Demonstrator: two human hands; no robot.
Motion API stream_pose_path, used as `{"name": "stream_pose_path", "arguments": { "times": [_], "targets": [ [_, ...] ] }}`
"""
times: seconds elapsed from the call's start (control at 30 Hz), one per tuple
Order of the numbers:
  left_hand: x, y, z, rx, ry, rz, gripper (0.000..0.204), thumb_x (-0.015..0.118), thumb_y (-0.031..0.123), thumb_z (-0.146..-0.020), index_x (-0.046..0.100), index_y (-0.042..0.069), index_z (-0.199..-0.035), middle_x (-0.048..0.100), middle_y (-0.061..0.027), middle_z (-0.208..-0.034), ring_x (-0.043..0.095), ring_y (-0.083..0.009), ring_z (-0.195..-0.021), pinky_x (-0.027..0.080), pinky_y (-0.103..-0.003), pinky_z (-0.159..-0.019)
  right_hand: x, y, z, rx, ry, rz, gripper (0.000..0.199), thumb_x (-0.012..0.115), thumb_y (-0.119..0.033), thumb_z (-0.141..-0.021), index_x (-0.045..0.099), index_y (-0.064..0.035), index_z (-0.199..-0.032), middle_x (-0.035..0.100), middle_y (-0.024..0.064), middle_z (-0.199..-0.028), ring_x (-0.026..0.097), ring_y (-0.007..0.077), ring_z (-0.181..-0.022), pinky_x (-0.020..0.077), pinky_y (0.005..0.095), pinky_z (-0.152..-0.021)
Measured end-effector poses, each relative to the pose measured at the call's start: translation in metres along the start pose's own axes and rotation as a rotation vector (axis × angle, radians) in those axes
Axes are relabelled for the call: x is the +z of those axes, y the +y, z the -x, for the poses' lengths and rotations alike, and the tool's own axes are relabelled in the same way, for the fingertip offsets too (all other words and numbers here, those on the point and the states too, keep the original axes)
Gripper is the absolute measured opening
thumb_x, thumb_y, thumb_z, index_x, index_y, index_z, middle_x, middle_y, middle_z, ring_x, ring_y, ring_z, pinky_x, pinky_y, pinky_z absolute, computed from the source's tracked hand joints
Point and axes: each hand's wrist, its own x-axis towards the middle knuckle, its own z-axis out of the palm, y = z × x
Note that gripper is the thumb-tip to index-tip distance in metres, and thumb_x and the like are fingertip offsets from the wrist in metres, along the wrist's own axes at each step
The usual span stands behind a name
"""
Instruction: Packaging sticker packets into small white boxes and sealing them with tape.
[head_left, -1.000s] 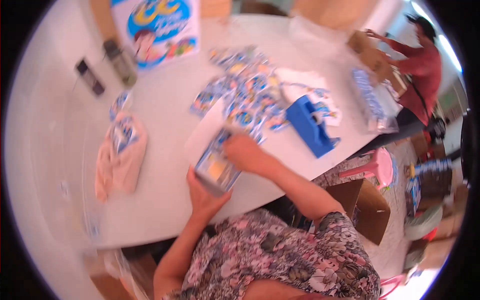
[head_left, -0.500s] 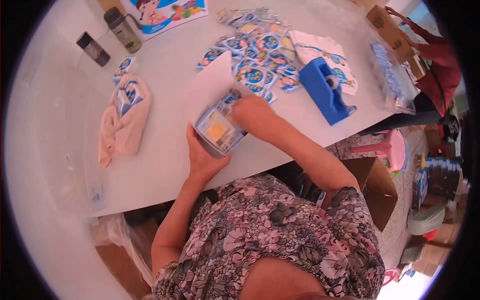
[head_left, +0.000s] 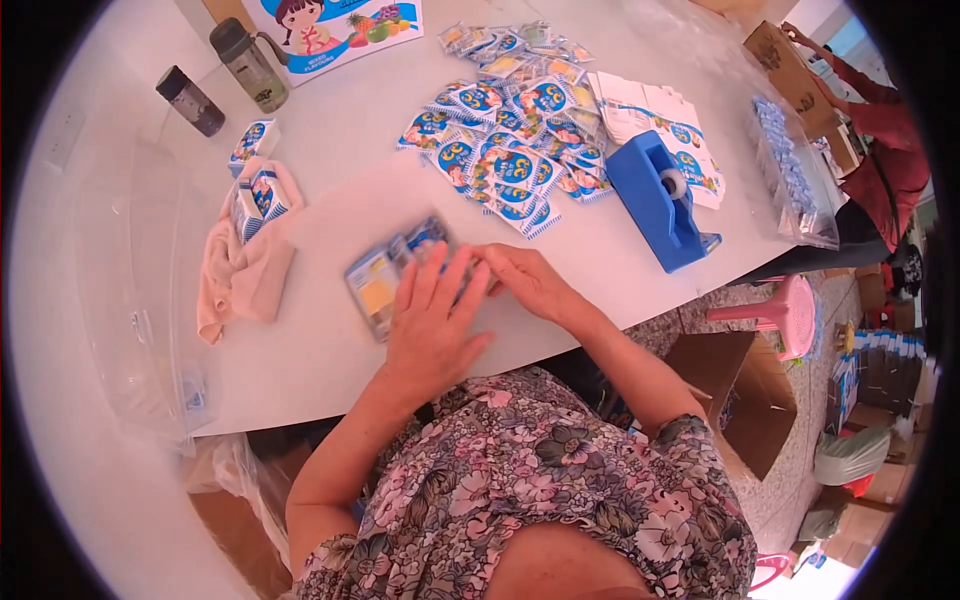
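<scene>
box slants, long axis lower-left to upper-right; left hand spread over it; right hand, cannot tell.

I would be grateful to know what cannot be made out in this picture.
Package, head view: partly covered by the left hand, and blurred.
Right hand, head view: blur and the left hand hide whether it pinches anything.
Picture board, head view: top cut off by the upper edge.
Co-worker, head view: head out of sight past the dark rim.
</scene>
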Motion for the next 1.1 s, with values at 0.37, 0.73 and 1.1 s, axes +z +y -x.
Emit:
{"name": "stream_pose_path", "arguments": {
  "times": [0.37,0.73,1.1],
  "targets": [
    [-0.015,-0.045,0.002,-0.177,0.125,-0.358,0.059,0.060,0.004,-0.084,0.050,0.012,-0.141,0.045,-0.0140,-0.148,0.043,-0.0406,-0.134,0.033,-0.052,-0.110,-0.071,-0.020,-0.055,-0.258,0.434,1.110,0.025,0.072,-0.020,-0.086,0.070,-0.0082,-0.108,0.071,0.0109,-0.101,0.068,0.0317,-0.093,0.0542,0.0395,-0.078],
    [0.070,-0.043,-0.008,-0.084,0.103,0.441,0.034,0.079,0.003,-0.071,0.067,0.004,-0.102,0.066,-0.0098,-0.098,0.061,-0.0281,-0.092,0.049,-0.039,-0.078,-0.043,-0.021,-0.011,-0.322,0.349,1.052,0.037,0.075,-0.021,-0.082,0.068,-0.0084,-0.116,0.071,0.0139,-0.103,0.067,0.0323,-0.095,0.0540,0.0402,-0.083],
    [0.066,-0.043,-0.014,-0.014,0.231,0.431,0.022,0.082,0.006,-0.067,0.068,0.012,-0.083,0.051,-0.0158,-0.139,0.043,-0.0404,-0.129,0.034,-0.049,-0.104,-0.041,-0.010,0.004,-0.576,0.439,1.277,0.020,0.068,-0.007,-0.084,0.068,-0.0049,-0.105,0.071,0.0113,-0.098,0.067,0.0317,-0.088,0.0542,0.0407,-0.075]
  ]
}}
